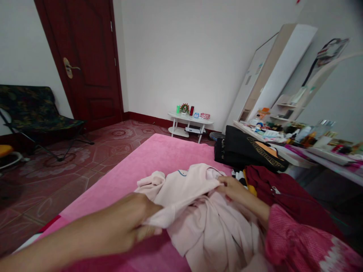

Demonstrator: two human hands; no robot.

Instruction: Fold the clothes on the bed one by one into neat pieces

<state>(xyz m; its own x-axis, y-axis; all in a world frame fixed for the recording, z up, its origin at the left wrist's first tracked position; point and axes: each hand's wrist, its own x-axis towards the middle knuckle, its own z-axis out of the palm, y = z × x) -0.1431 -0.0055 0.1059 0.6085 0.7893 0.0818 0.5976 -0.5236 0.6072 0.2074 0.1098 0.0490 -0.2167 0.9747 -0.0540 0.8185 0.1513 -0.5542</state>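
A pale pink garment lies crumpled on the pink bedspread, its folds spilling toward me. My left hand pinches one edge of the cloth at the lower left, and the fabric is pulled into a taut strip from there. At the other end of that strip my right hand grips the garment near its upper right. A small dark line marking shows on the cloth's upper side. Which part of the garment each hand holds I cannot tell.
Right of the garment lie a maroon zip top and folded black clothing. A cluttered dressing table stands along the right. Beyond the bed is a small white table; a camouflage folding chair and a door are at left.
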